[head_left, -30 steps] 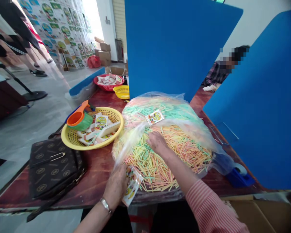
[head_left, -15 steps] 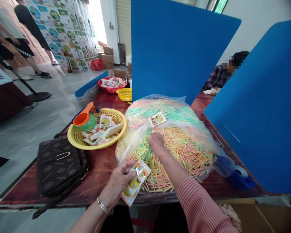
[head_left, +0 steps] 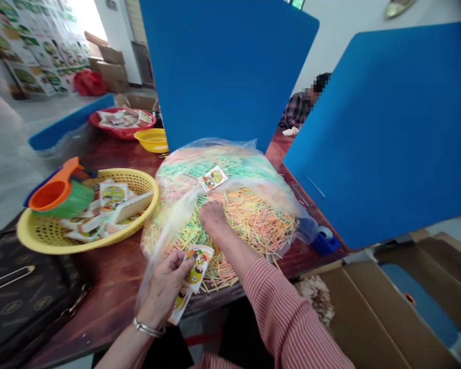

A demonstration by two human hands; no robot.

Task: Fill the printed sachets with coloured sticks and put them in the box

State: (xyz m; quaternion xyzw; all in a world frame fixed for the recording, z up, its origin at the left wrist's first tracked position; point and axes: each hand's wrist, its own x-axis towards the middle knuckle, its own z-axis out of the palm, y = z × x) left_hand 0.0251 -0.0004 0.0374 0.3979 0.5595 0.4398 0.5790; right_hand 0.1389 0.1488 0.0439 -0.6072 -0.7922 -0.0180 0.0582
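My left hand (head_left: pixel 165 282) pinches small printed packets (head_left: pixel 198 266) between thumb and fingers, over the front edge of the table. Two packet faces show, one overlapping the other. My right hand (head_left: pixel 213 218) is curled knuckles-up into a heap of thin pastel sticks (head_left: pixel 249 215), yellow, green, pink and orange. Its fingertips are hidden, so I cannot make out what they hold. The sticks fill a large clear plastic bag (head_left: pixel 176 210), folded open towards me. On the bag's upper part lies a single printed packet (head_left: pixel 213 178).
At the left, a yellow basket (head_left: pixel 153 205) holds packets and orange and green scoops (head_left: pixel 49 195). A brown handbag (head_left: pixel 15 307) sits below it. Blue partitions (head_left: pixel 230 66) stand behind and right. A tape dispenser (head_left: pixel 326 243) is at the right edge; a person (head_left: pixel 297 110) sits beyond.
The view has swung to the right. My left hand has raised and turned the packets, so a second one now shows below the first. My right hand stays in the sticks, fingers curled.
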